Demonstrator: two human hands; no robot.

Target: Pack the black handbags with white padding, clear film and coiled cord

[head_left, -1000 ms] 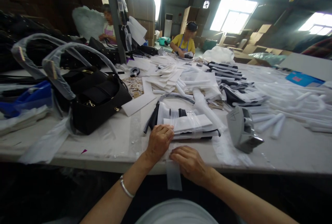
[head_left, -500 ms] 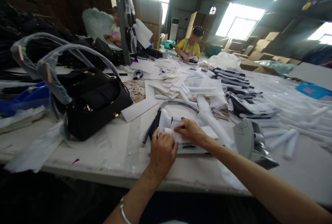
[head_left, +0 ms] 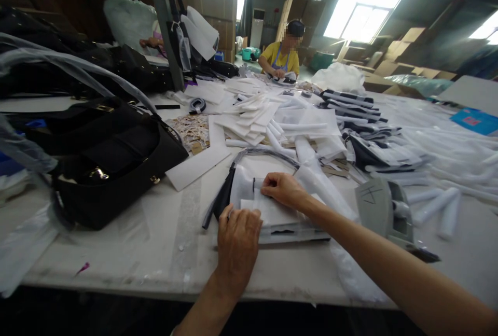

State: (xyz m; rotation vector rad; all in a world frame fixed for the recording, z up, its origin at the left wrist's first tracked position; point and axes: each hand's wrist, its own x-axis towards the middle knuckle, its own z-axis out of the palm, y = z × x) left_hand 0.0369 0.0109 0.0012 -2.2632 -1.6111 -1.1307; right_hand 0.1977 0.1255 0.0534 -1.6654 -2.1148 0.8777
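Observation:
A flat black handbag (head_left: 224, 193), its handle (head_left: 268, 152) arched away from me, lies before me on the table, mostly covered by white wrapping sheet (head_left: 241, 184). My left hand (head_left: 239, 237) is closed with curled fingers over the bag's near left corner; its fingertips are partly hidden. Thumb and fingers of my right hand (head_left: 286, 191) pinch a small white piece of the wrapping above the middle of the bag. A short dark edge (head_left: 254, 184) shows just left of those fingers.
A black handbag (head_left: 116, 170) with wrapped handles stands at left. A grey tape dispenser (head_left: 383, 209) sits at right. Behind lie white sheets (head_left: 252, 115), foam tubes (head_left: 433, 206) and stacked wrapped bags (head_left: 350, 105). A co-worker in yellow (head_left: 280, 58) handles something across the table.
My right hand has shifted slightly away from my left hand, uncovering more of the wrapping between them. My left hand still sits at the bag's near corner. The camera view has moved closer.

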